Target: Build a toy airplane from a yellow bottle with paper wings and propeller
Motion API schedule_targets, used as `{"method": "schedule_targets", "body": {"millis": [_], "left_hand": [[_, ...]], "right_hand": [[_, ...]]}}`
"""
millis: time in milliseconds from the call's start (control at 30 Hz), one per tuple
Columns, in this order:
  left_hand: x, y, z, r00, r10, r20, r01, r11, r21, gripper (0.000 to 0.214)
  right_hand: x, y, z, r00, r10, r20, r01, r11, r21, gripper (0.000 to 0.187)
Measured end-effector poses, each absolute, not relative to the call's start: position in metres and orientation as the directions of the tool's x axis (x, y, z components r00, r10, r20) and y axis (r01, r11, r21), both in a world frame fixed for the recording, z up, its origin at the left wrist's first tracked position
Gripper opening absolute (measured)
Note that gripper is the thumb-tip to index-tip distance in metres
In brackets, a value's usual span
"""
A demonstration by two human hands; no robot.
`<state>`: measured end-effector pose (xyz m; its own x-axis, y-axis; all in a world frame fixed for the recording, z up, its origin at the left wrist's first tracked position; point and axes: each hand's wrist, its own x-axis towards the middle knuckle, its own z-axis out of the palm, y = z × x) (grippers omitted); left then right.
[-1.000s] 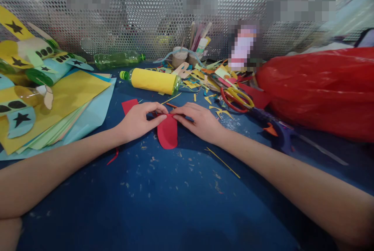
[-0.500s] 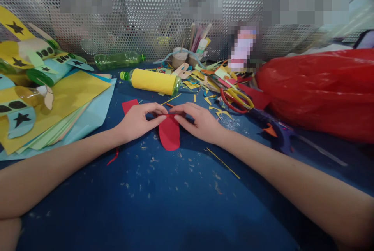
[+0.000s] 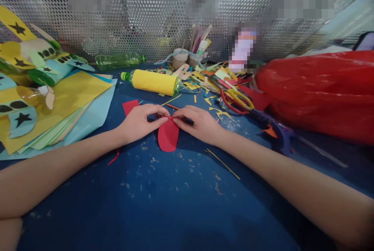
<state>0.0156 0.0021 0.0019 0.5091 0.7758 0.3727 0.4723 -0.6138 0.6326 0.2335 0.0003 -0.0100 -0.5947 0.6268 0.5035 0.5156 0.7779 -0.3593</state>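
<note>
A rounded red paper piece (image 3: 168, 137) lies on the blue table (image 3: 163, 200) in the middle of the view. My left hand (image 3: 140, 121) pinches its top edge from the left with thumb and fingers closed. From the right, my right hand (image 3: 198, 123) presses and pinches the same edge, fingers together. A small red paper rectangle (image 3: 130, 106) lies just behind my left hand.
A yellow-wrapped green bottle (image 3: 153, 81) lies behind the hands, a bare green bottle (image 3: 118, 60) farther back. Red-and-yellow scissors (image 3: 236, 101) and paper scraps sit right of centre. A red plastic bag (image 3: 318, 91) fills the right. Stacked coloured paper sheets (image 3: 67, 105) and paper-plane bottle models (image 3: 32, 58) lie left.
Both hands stay on the red piece's top edge. My fingertips have drawn closer together, and the piece's top edge has narrowed a little.
</note>
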Motion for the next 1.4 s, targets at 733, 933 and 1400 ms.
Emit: {"method": "schedule_targets", "body": {"millis": [733, 933, 1400], "left_hand": [[0.013, 0.010, -0.006, 0.414, 0.834, 0.365, 0.388, -0.524, 0.758, 0.015], [0.014, 0.009, -0.007, 0.470, 0.806, 0.361, 0.355, -0.547, 0.758, 0.015], [0.013, 0.009, -0.009, 0.512, 0.782, 0.355, 0.280, -0.543, 0.792, 0.015]], "right_hand": [[0.234, 0.001, -0.008, -0.557, 0.650, 0.517, 0.550, 0.755, -0.357, 0.028], [0.233, 0.000, -0.005, -0.511, 0.738, 0.440, 0.517, 0.673, -0.529, 0.021], [0.235, 0.000, -0.009, -0.546, 0.682, 0.487, 0.465, 0.730, -0.502, 0.017]]}}
